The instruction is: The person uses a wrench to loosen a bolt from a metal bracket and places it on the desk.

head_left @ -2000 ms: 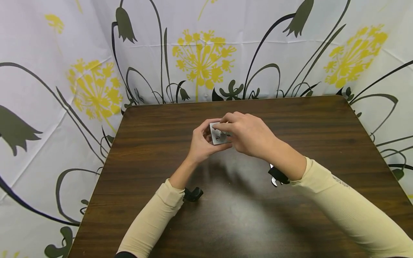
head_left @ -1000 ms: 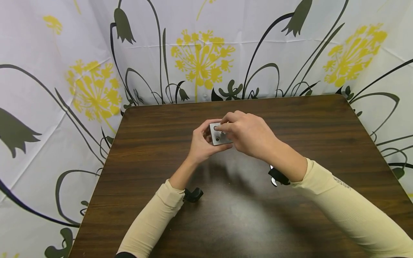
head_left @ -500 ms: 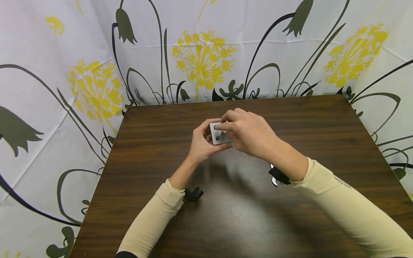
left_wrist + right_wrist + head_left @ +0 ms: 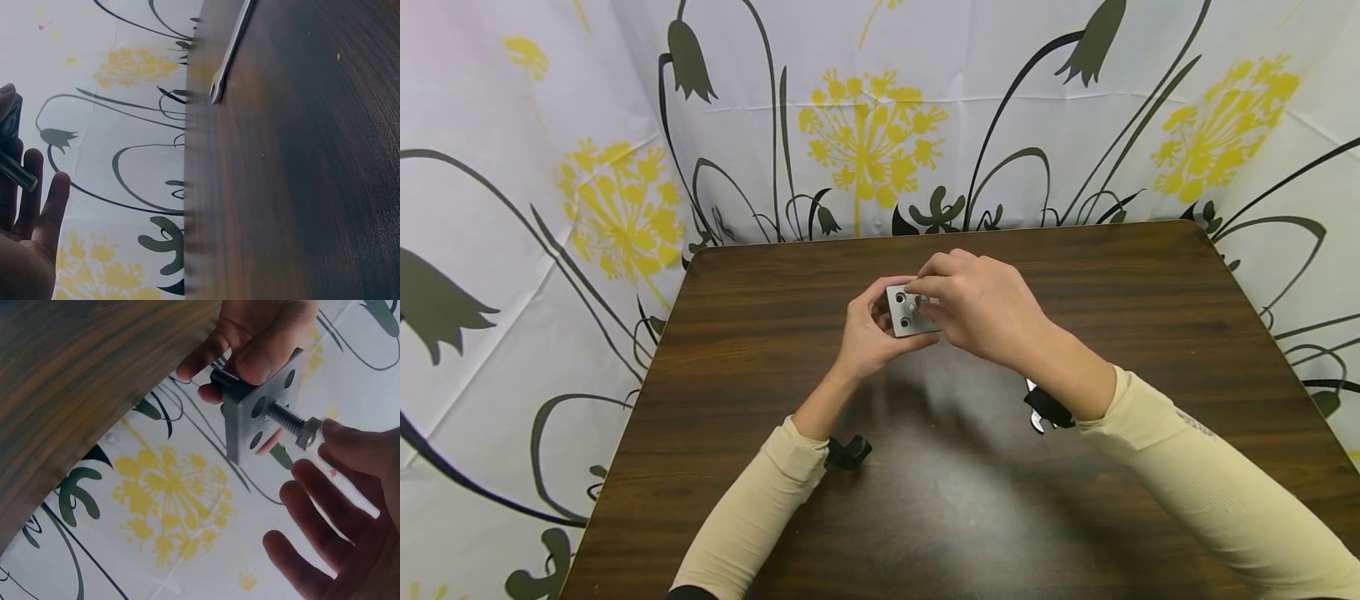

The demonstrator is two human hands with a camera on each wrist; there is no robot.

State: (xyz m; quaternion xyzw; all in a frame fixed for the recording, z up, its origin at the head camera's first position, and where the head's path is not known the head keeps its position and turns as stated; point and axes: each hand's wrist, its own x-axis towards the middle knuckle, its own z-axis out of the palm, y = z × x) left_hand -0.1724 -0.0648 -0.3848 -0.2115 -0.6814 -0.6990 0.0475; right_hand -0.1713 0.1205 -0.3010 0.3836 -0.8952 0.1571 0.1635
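My left hand (image 4: 867,337) grips a small square metal plate (image 4: 897,315) by its edges above the table. In the right wrist view, the plate (image 4: 240,428) has several round holes, and a bolt (image 4: 286,417) stands out of its face. The right hand (image 4: 988,308) is at the hex head of that bolt, pinching it with the thumb; the index finger there is partly hidden. A second threaded end (image 4: 224,378) sticks out behind the plate, near the left fingers. In the left wrist view, a threaded shaft (image 4: 19,174) shows beside the left hand (image 4: 28,250).
A wrench (image 4: 231,50) lies on the dark wood table (image 4: 760,333); its open end (image 4: 1037,423) peeks out below the right wrist. Black wrist cameras (image 4: 850,452) sit at the wrists. A flowered white curtain (image 4: 880,50) hangs behind the table's far edge.
The right fingers have lifted and drawn back slightly to the right across the plate, so more of its holes show. The left hand and plate stay in place.
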